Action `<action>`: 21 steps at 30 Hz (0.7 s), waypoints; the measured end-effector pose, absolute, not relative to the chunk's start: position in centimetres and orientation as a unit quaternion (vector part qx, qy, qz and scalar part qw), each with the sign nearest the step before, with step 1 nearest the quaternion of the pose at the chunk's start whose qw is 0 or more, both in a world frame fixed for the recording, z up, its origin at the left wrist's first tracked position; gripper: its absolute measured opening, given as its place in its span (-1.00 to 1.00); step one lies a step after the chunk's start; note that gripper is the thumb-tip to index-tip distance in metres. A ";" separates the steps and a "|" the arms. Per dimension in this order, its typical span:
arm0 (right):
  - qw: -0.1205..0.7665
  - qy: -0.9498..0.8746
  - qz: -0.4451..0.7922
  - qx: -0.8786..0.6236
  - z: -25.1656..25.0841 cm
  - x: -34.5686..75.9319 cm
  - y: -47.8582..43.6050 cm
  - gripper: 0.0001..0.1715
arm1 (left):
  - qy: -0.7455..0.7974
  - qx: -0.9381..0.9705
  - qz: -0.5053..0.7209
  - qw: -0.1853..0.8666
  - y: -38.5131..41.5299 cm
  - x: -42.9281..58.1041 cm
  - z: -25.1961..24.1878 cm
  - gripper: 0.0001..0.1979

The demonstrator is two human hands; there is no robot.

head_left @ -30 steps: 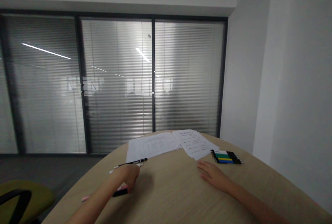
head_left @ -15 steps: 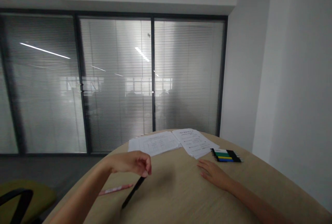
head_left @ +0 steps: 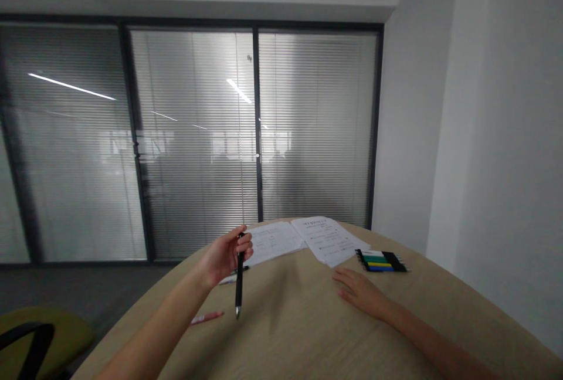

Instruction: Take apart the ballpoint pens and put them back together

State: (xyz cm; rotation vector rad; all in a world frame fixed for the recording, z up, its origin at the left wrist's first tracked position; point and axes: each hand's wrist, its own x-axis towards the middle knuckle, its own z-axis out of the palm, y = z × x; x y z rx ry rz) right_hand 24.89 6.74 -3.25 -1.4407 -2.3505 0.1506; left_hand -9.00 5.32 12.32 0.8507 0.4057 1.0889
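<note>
My left hand [head_left: 226, 255] is closed around the upper part of a black pen [head_left: 238, 292], raised above the table with its silver tip pointing down. Below and left of the pen lies a pink pen [head_left: 207, 316], partly covered by my left forearm. Another slim pen [head_left: 229, 279], pale with a dark end, shows just behind my left hand. My right hand [head_left: 358, 292] rests flat on the tabletop, fingers stretched out and holding nothing. Just beyond its fingertips are printed sheets [head_left: 328, 240] and a black holder with white, green, yellow and blue strips [head_left: 382, 261].
A second set of printed papers [head_left: 277, 239] lies at the far side of the round wooden table [head_left: 303, 321]. A chair with a black armrest [head_left: 37, 333] stands at the lower left. Behind the table are glass panels with blinds [head_left: 197, 133].
My left hand has lifted and turned over, bringing the black pen from a slant to nearly upright. The pale pen behind it has come into view. My right hand has stayed on the table.
</note>
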 end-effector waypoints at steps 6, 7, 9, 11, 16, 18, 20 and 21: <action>0.192 -0.835 0.049 -0.514 -3.3 25.0 6.7 -0.48 | 0.201 0.307 0.540 0.757 7.0 -10.6 11.4 -0.78; 0.192 -0.835 0.048 -0.514 -3.3 25.0 6.6 -0.48 | 0.203 0.300 0.546 0.755 7.1 -10.8 11.3 -0.78; 0.190 -0.837 0.047 -0.511 -3.2 24.9 6.5 -0.47 | 0.204 0.291 0.557 0.751 7.3 -11.1 11.1 -0.77; 0.186 -0.838 0.048 -0.511 -3.1 24.8 6.4 -0.46 | 0.201 0.287 0.569 0.744 7.3 -11.4 11.2 -0.78; 0.177 -0.837 0.045 -0.516 -3.0 24.7 6.3 -0.47 | 0.173 0.287 0.596 0.729 7.3 -11.7 11.4 -0.82; 0.177 -0.837 0.042 -0.516 -3.2 24.8 6.5 -0.46 | 0.161 0.290 0.601 0.727 7.1 -11.6 11.5 -0.84; 0.181 -0.837 0.043 -0.514 -3.4 25.0 6.6 -0.45 | 0.152 0.293 0.603 0.726 7.0 -11.5 11.6 -0.84; 0.184 -0.837 0.043 -0.513 -3.6 25.1 6.7 -0.45 | 0.147 0.295 0.604 0.726 6.9 -11.5 11.6 -0.83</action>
